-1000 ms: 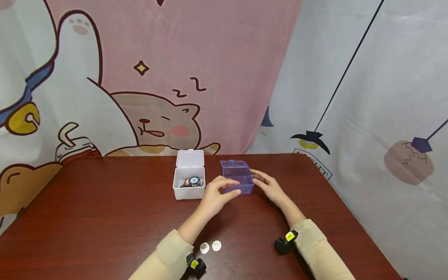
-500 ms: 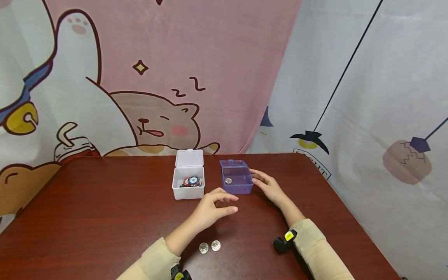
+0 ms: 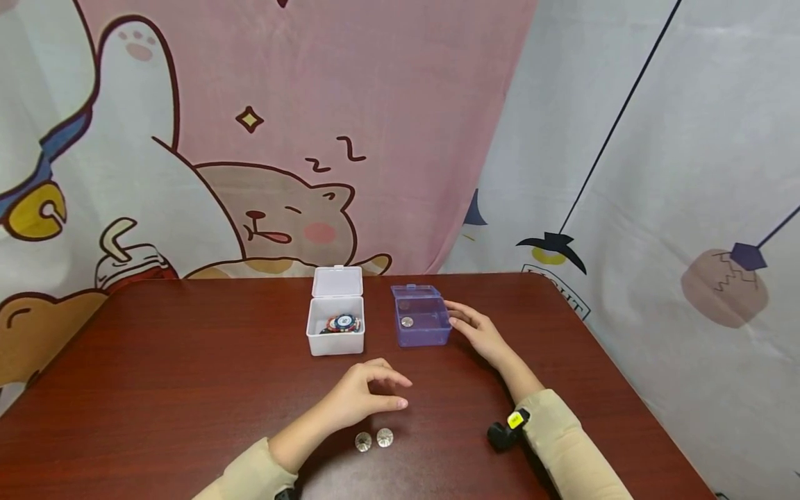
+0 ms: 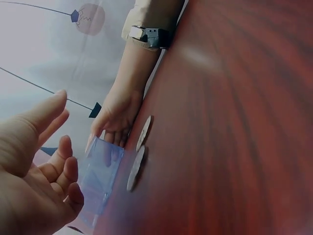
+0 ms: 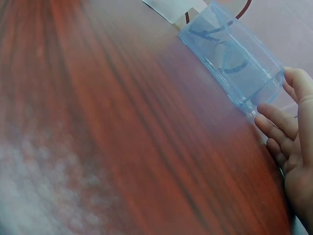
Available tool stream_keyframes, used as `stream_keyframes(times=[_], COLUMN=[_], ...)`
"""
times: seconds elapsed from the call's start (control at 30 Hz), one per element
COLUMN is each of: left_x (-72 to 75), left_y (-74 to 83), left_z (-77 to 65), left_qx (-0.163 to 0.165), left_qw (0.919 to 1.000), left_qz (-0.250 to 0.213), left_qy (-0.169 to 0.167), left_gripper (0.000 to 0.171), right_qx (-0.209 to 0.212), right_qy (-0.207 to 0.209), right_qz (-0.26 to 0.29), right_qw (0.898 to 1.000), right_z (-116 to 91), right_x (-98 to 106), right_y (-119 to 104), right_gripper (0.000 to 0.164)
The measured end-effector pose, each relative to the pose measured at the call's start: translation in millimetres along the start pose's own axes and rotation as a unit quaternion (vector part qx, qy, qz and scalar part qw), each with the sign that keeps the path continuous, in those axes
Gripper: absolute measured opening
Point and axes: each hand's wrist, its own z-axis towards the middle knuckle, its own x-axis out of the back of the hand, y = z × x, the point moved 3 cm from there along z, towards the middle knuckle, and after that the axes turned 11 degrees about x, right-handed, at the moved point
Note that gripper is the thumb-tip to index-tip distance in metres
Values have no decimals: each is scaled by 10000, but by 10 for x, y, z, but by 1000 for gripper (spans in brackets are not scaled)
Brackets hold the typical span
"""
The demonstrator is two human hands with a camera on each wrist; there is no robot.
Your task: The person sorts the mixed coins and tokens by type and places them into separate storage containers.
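My left hand [image 3: 356,396] hovers above the table with nothing between its thumb and parted fingers. Close below it lie two silver coins [image 3: 373,439], side by side; the left wrist view catches these coins [image 4: 139,154] nearly edge-on. A translucent purple-blue box [image 3: 423,337] stands farther back with its lid raised. One silver coin [image 3: 407,322] is inside, near its left wall. My right hand [image 3: 478,333] rests loosely extended fingers against the box's right side. In the right wrist view, fingertips [image 5: 264,122] meet one end of the box [image 5: 234,58].
Left of the purple box is a white box [image 3: 337,346], lid up, containing several poker chips [image 3: 344,323]. Both boxes stand on a dark red wooden table [image 3: 187,389]. Behind its back edge hangs a printed cloth [image 3: 406,139].
My left hand has drawn back from over the purple box, down toward the two coins. This uncovered the coin inside the box. My right hand has stayed at the box's side.
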Motion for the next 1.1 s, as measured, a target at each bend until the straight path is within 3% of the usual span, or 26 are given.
stream_keyframes(times=[0.13,0.27,0.6,0.8,1.1], left_x=[46,73,193,257,254], left_y=[-40,-181,-291,-286,-295], left_z=[-58,-94,-248,-317,-333], left_qx=[-45,-38,348,671,639], left_qw=[9998,9988,9924,9871,9789], left_qz=[111,267,663,903,1487], left_qy=[-181,-398,-974,-1136,-1243], left_gripper=[26,27,25,27,29], right_qx=[-4,-15,24,8,-9], right_qy=[-4,-10,9,21,30], right_qz=[-47,-84,-31,-45,-12], right_qw=[10000,10000,10000,10000,10000], right_z=[-1,0,14,12,8], right_x=[0,-1,-9,-4,-4], right_y=[0,-5,-8,2,0], right_gripper=[43,43,43,44,43])
